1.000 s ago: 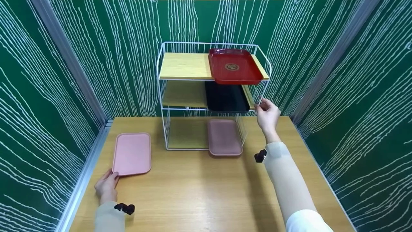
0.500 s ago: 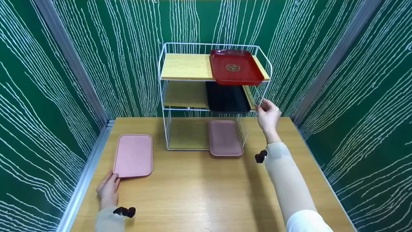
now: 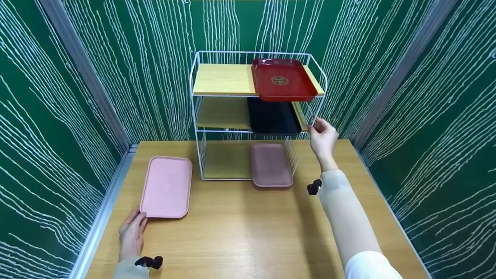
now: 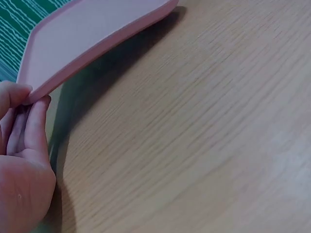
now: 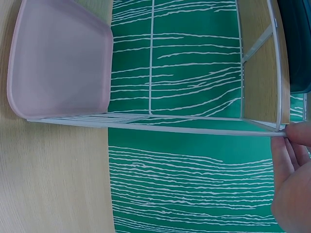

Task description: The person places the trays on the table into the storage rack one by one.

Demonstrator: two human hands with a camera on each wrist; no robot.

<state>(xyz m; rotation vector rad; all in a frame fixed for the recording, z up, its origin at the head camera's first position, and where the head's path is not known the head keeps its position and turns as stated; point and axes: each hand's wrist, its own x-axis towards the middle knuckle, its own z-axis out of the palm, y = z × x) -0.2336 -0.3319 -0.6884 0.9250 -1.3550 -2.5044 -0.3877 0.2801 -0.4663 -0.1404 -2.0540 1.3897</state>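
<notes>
My left hand (image 3: 131,232) pinches the pink tray's (image 3: 166,186) near corner at seven o'clock; my right hand (image 3: 322,137) pinches the wire rack's (image 3: 195,116) frame at two o'clock.

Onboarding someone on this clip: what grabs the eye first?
The white wire rack at the back of the table, with a red tray on its top shelf, a black tray below and a dusky pink tray at the bottom. The right hand grips the rack's right front post; the left hand pinches a lifted pink tray.
</notes>
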